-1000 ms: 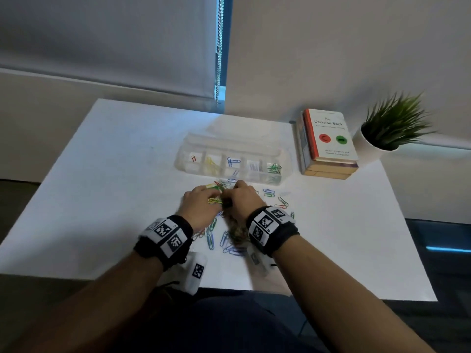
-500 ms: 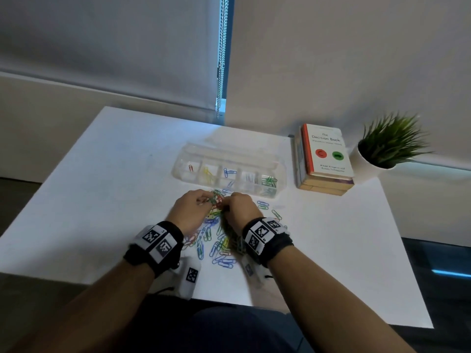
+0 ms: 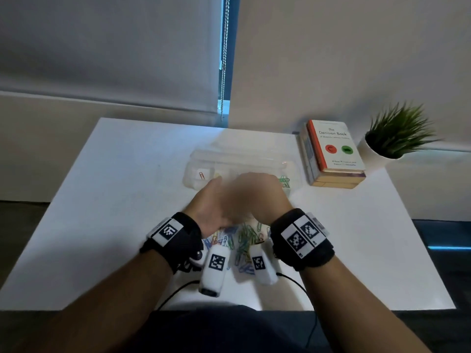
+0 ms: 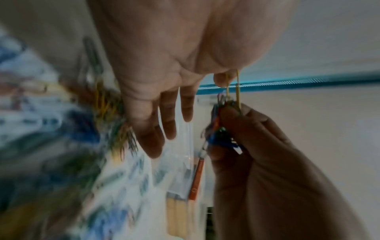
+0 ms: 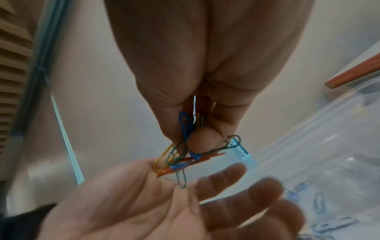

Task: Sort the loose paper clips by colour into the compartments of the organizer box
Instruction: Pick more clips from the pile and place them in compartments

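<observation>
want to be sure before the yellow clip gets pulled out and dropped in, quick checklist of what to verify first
1. Left hand pinches the yellow clip: ok.
2. Right hand grips the mixed bunch: ok.
3. Yellow clip free of the bunch: not ok, its lower end sits in it.
4. Organizer box lid open: ok.
5. Yellow compartment in sight: cannot tell, hands cover it.
6. Other clips dangling loose: cannot tell.

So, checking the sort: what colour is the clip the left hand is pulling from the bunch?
Yellow paper clip, clearest in the left wrist view.
</observation>
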The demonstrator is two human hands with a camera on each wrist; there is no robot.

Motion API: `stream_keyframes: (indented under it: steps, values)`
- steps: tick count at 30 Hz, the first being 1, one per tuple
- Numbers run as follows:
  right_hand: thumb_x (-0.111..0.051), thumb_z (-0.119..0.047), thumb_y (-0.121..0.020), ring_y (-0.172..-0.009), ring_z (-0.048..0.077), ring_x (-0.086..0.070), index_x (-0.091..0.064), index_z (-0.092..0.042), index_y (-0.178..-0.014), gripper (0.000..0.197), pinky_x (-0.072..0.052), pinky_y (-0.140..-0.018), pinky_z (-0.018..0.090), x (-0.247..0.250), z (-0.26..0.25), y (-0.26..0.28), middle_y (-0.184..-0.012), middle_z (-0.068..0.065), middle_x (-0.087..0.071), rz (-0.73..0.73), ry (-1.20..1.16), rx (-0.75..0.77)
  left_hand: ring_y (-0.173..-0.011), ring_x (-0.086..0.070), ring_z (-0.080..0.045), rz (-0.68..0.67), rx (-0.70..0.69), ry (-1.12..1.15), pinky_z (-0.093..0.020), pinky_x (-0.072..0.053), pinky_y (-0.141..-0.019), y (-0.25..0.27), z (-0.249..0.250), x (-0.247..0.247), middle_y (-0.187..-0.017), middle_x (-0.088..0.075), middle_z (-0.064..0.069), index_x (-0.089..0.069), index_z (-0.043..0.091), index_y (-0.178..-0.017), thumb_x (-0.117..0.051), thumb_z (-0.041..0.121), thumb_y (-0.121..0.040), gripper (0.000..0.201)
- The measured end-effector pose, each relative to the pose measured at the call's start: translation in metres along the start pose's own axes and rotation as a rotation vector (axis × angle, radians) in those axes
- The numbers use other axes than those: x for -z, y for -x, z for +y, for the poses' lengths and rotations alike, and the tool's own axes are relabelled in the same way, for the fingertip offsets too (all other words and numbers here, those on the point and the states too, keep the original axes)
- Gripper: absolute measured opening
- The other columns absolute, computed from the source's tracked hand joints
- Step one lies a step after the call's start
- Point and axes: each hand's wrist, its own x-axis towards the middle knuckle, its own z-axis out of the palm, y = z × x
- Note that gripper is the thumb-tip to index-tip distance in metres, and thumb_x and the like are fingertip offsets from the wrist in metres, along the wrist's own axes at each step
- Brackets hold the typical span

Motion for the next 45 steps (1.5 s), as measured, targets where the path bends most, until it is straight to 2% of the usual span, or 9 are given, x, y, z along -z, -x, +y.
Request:
stream_keyframes:
  steps: [9,11,13,15,19,23,29,38,45]
  values:
    - [-0.07,-0.003,-0.078,-0.081,0.009,-0.066,-0.072,-0.018,-0.103,0.029,-0.05,-0.076,0.013,-0.005,-0.013,0.007,-0.09,-0.004,-0.072,-0.182,0.015,0.011,-0.046,-0.059,-0.021,-0.038,0.075,0.242,-0.029,-0.054,-0.049,0.001,0.005,0.001,-0.062,-0.061,-0.009,-0.062,0.005,-0.073,-0.038,0.023,-0.095,0.038]
    - [-0.07,-0.002,-0.077,-0.078,0.013,-0.069,-0.071,-0.018,-0.1,0.028,-0.056,-0.077,0.028,0.004,-0.012,0.006,-0.089,0.001,-0.073,-0.148,-0.039,0.011,-0.052,-0.062,-0.022,-0.075,0.071,0.219,-0.033,-0.057,-0.053,0.002,0.007,0.002,-0.067,-0.065,-0.011,-0.066,0.003,-0.078,-0.039,0.024,-0.095,0.039]
    - [-0.068,-0.003,-0.079,-0.069,0.005,-0.066,-0.071,-0.016,-0.097,0.022,-0.054,-0.069,0.017,0.015,-0.008,0.002,-0.087,0.001,-0.072,-0.038,-0.063,0.013,-0.062,-0.066,-0.025,-0.11,0.063,0.182,-0.03,-0.058,-0.056,0.002,0.011,0.004,-0.076,-0.068,-0.013,-0.072,0.003,-0.084,-0.037,0.027,-0.094,0.043]
    - [-0.069,-0.01,-0.081,-0.064,-0.005,-0.056,-0.071,-0.016,-0.095,0.016,-0.04,-0.061,0.002,0.024,-0.006,-0.002,-0.087,-0.005,-0.067,0.064,0.042,0.041,-0.065,-0.065,-0.026,-0.113,0.062,0.115,-0.022,-0.048,-0.046,0.0,0.014,0.004,-0.083,-0.069,-0.014,-0.075,0.005,-0.087,-0.032,0.032,-0.096,0.051]
    - [-0.072,-0.024,-0.082,-0.063,-0.005,-0.05,-0.072,-0.02,-0.097,0.015,-0.035,-0.06,0.008,0.023,-0.006,-0.01,-0.087,-0.008,-0.066,0.012,0.13,0.074,-0.057,-0.055,-0.025,-0.105,0.021,0.011,-0.019,-0.026,-0.037,-0.004,0.016,0.003,-0.076,-0.062,-0.019,-0.061,0.0,-0.096,-0.026,0.035,-0.098,0.049]
    - [-0.069,-0.025,-0.084,-0.068,0.003,-0.05,-0.072,-0.022,-0.096,0.013,-0.035,-0.066,0.022,0.017,-0.006,-0.016,-0.089,-0.006,-0.063,-0.08,0.143,0.059,-0.049,-0.05,-0.024,-0.11,-0.018,-0.077,-0.018,-0.018,-0.034,-0.005,0.015,0.003,-0.067,-0.055,-0.019,-0.052,0.002,-0.091,-0.024,0.038,-0.098,0.047]
    - [-0.073,-0.021,-0.079,-0.071,0.01,-0.046,-0.072,-0.019,-0.097,0.017,-0.029,-0.06,0.022,0.008,-0.007,-0.017,-0.092,0.0,-0.054,-0.127,0.202,0.115,-0.039,-0.047,-0.022,-0.082,-0.043,-0.143,-0.015,-0.01,-0.037,-0.007,0.019,0.005,-0.057,-0.043,-0.011,-0.053,0.004,-0.075,-0.025,0.049,-0.099,0.058]
    - [-0.066,-0.017,-0.087,-0.05,-0.001,-0.055,-0.07,-0.014,-0.073,0.015,-0.039,-0.056,0.013,0.013,0.001,-0.017,-0.058,-0.004,-0.065,-0.081,-0.104,0.025,-0.042,-0.045,-0.019,-0.148,0.001,-0.221,-0.013,-0.019,-0.031,-0.01,0.022,0.01,-0.063,-0.057,-0.019,-0.067,0.009,-0.065,-0.029,0.044,-0.1,0.062]
    - [-0.073,-0.023,-0.081,-0.052,0.004,-0.049,-0.07,-0.014,-0.07,0.014,-0.044,-0.059,0.027,0.035,0.023,-0.03,-0.053,-0.011,-0.058,0.113,-0.17,-0.086,-0.042,-0.042,-0.015,-0.086,-0.042,-0.152,-0.014,-0.02,-0.03,-0.014,0.028,0.016,-0.061,-0.055,-0.014,-0.06,-0.001,-0.082,-0.028,0.03,-0.099,0.048]
